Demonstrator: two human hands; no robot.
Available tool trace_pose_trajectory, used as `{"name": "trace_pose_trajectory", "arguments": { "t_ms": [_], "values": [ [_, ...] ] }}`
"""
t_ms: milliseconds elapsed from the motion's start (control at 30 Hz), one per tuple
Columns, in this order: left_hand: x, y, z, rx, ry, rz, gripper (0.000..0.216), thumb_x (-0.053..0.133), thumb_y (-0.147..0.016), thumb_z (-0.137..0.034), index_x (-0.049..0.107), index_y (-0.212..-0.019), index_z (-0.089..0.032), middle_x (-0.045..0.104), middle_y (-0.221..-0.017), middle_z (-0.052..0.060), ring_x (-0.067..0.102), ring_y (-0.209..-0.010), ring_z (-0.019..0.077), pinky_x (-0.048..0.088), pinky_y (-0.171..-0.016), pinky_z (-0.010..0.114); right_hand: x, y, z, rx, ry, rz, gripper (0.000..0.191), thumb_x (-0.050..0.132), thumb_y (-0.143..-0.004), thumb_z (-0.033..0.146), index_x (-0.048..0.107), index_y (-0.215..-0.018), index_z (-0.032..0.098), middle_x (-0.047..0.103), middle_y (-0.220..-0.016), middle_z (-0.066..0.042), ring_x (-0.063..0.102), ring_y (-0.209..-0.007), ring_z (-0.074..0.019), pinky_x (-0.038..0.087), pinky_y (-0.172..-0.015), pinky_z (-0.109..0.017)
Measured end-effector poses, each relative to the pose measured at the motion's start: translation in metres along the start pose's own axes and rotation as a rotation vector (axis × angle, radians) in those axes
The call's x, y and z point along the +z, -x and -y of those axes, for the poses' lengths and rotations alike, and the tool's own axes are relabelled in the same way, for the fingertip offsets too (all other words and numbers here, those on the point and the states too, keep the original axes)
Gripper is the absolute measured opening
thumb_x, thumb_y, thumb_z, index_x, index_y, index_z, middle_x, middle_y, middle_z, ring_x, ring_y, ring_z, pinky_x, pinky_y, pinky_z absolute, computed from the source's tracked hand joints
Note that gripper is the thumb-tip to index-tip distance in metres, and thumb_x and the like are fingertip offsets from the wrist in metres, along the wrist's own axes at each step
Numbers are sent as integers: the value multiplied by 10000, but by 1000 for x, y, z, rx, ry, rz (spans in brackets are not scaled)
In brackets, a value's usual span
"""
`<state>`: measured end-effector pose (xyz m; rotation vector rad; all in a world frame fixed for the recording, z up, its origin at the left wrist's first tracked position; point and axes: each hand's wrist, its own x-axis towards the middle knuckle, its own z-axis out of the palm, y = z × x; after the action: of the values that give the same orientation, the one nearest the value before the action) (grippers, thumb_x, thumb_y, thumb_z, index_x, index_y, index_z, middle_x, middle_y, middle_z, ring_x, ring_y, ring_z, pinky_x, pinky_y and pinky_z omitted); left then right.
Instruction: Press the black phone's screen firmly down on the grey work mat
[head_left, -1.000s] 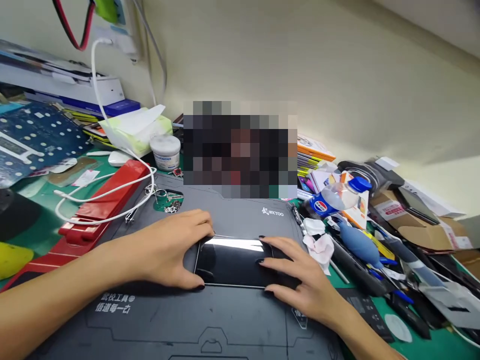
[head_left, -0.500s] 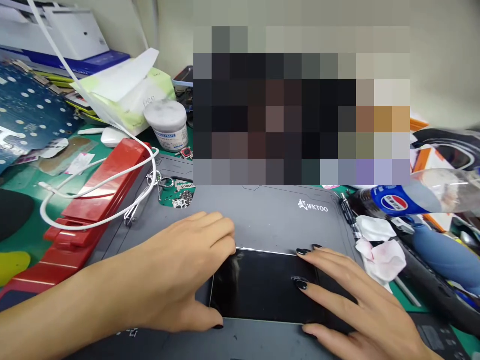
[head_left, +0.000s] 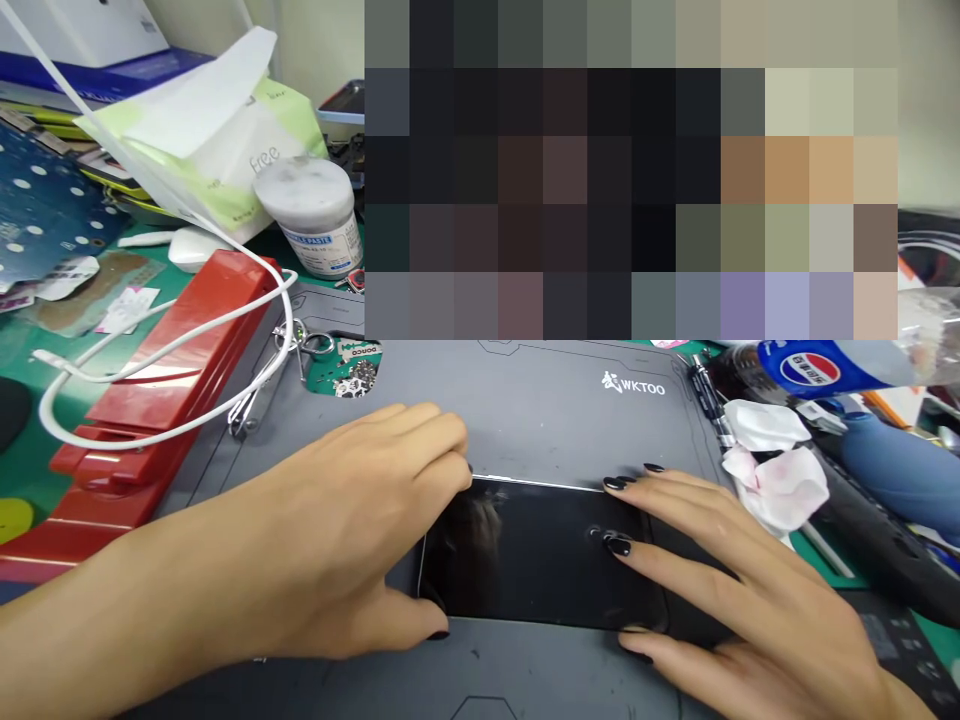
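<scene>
A black glossy phone [head_left: 540,555] lies screen-up on a grey work mat [head_left: 540,410] marked WKTOO. My left hand [head_left: 352,540] clasps the phone's left end, fingers over the far edge and thumb at the near corner. My right hand [head_left: 720,590] rests on the phone's right end with fingers stretched flat; the index fingertip presses the glass and the thumb lies along the near edge.
A red case [head_left: 172,370] with a looped white cable [head_left: 187,420] lies left of the mat. Behind it stand a tissue pack [head_left: 217,130] and a white jar [head_left: 311,215]. Crumpled wipes [head_left: 772,470], a cola bottle [head_left: 832,365], a blue blower [head_left: 900,475] and tools crowd the right.
The view has moved closer and lower onto the mat. Both hands stay on the phone; the right fingers have shifted slightly along its right end.
</scene>
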<state>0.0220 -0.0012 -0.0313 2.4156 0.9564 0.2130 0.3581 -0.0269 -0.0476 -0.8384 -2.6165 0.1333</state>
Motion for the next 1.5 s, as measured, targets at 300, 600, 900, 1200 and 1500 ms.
{"name": "trace_pose_trajectory", "arguments": {
  "t_ms": [300,600,900,1200,1500],
  "values": [
    [0,3,-1,-15,-32,28,470,924,-690,-398,648,-1001,-180,594,-1019,58,549,-867,248,513,-743,399,0,-5,1,-30,28,-4,177,641,-956,330,694,-1074,210,680,-1243,-138,670,-1157,-266,596,-1014,-432],
    [1,3,1,-39,22,29,521,947,-680,-403,648,-1057,-205,613,-1075,60,586,-910,254,535,-799,391,2,1,-3,-31,9,45,174,635,-975,319,695,-1110,228,607,-1351,-124,613,-1237,-260,599,-998,-413],
    [-5,4,-1,-39,-13,91,531,952,-685,-435,656,-1051,-188,595,-1047,54,578,-862,254,537,-735,421,4,7,-5,-28,3,94,209,646,-967,322,691,-1156,245,522,-1441,-116,551,-1309,-269,551,-1077,-389],
    [-2,4,-5,-3,-71,26,560,941,-672,-430,673,-1087,-167,620,-1002,70,578,-816,262,539,-698,423,3,5,-4,-31,-5,81,197,639,-971,307,718,-1132,227,554,-1416,-126,568,-1294,-271,573,-1033,-396],
    [-2,9,-4,-12,-86,2,527,928,-694,-333,678,-1130,-175,646,-1062,68,610,-838,253,543,-653,390,-1,8,-5,-22,-76,112,261,626,-961,229,649,-1215,176,498,-1457,-146,466,-1402,-223,490,-1126,-384]
  ]
}}
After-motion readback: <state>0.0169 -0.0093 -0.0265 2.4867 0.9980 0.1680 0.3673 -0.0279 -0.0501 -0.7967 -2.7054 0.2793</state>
